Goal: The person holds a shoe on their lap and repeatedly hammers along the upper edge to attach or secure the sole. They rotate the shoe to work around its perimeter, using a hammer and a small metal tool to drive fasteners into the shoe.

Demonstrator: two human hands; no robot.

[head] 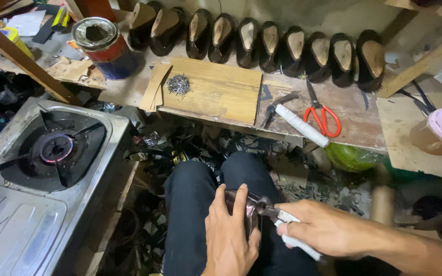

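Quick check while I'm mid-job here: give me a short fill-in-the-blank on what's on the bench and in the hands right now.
1. The right hand grips pliers with a ____ handle.
2. The left hand steadies a dark shoe on the person's ____.
3. The pile of small nails lies on a ____ board.
4. The scissors on the bench have ____ handles.

Missing words: white; lap; wooden; red

I see the left hand [229, 236] pressing a dark leather shoe upper [242, 205] on the knees. The right hand [323, 228] grips white-handled metal pincers [282, 222], whose tip touches the upper. A lit gas stove [52, 153] stands left.
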